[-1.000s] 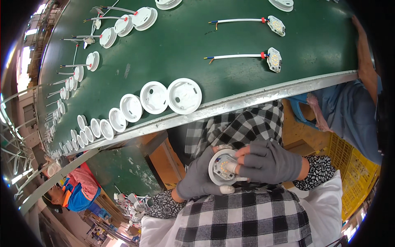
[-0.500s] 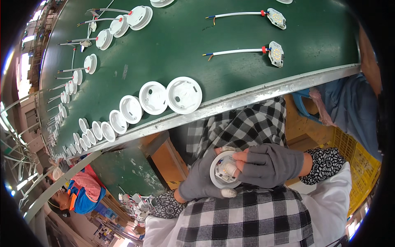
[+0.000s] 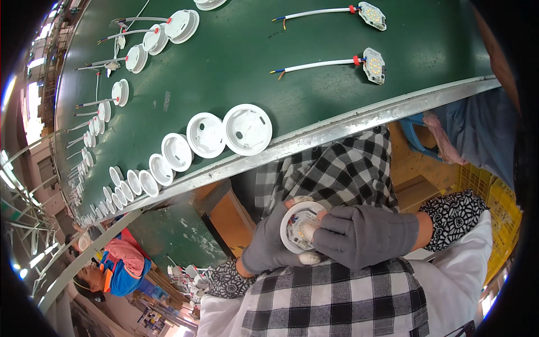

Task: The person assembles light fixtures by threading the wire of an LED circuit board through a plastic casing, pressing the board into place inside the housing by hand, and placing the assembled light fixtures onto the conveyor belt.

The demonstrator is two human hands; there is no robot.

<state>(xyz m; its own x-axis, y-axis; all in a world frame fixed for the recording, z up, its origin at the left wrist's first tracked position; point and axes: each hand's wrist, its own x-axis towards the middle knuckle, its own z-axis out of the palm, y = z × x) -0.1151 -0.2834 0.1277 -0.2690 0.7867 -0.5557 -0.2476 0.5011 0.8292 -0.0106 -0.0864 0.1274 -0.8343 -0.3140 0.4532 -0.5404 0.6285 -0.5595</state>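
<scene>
Both gloved hands are low in front of the checked shirt, well clear of the green worktop. The left hand cradles a round white lamp housing from beneath, its grip closed around the rim. The right hand comes in from the other side, fingers curled and pressing into the housing's open face, so that grip is closed on it too.

The housing is a shallow white cup tilted toward the camera. Inside sits a pale board with small yellowish spots, partly hidden behind the right fingers. Whether the board is fully seated I cannot tell.

The risks, as I judge them: the piece is held in mid-air over the lap with nothing beneath, so a slip of those thick gloves would drop it to the floor. Pushing off-centre could tip the board crooked in the cup or crack the thin rim. The gloves also dull the touch, so a bad fit may go unnoticed.

On the worktop, a row of empty white housings lines the near metal edge, and two wired boards lie further out.
</scene>
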